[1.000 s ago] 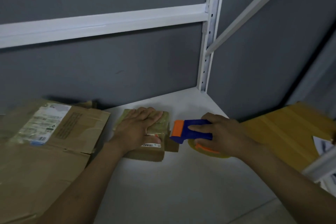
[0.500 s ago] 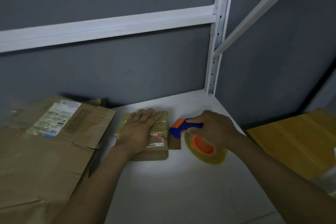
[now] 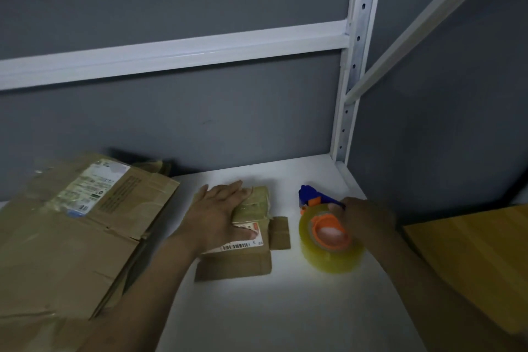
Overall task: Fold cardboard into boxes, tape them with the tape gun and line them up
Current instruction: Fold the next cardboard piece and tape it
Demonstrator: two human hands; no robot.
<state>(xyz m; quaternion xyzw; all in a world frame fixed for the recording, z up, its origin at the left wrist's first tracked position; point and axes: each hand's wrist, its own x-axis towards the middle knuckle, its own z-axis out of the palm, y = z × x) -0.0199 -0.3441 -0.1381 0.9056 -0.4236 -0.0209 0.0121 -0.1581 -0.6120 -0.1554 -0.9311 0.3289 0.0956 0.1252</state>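
Head camera looks down on a white shelf board (image 3: 271, 311) in front of a grey wall. The left hand (image 3: 220, 217) lies flat on a small cardboard box (image 3: 240, 261), with the fingers straight and close together and the thumb stretched over the white barcode label (image 3: 243, 243) on top of the box. This hand presses down and does not grip anything. The box sits low on the board, near the middle of it, and a short brown flap (image 3: 280, 233) lies out flat on its right side.

Just to the right of the flap, apart from the box, stands the tape gun (image 3: 325, 228). Its blue head (image 3: 310, 194) points to the wall, and its roll of clear yellowish tape (image 3: 333, 251) on an orange hub (image 3: 328, 230) rests on the board. The right hand (image 3: 367, 218) comes from the right side and its fingers are curled over the top of the gun behind the roll. The handle itself is hidden under the hand, so it seems to be gripped, but I cannot see it fully.

On the left, a big flattened cardboard sheet (image 3: 71, 260) with a shipping label (image 3: 91, 188) lies partly over the edge of the board, close beside the small box. On the right, lower than the board, there is a yellow wooden panel (image 3: 474, 266). A white perforated post (image 3: 355, 66) rises from the back right corner, and a white crossbar (image 3: 171, 54) joins it
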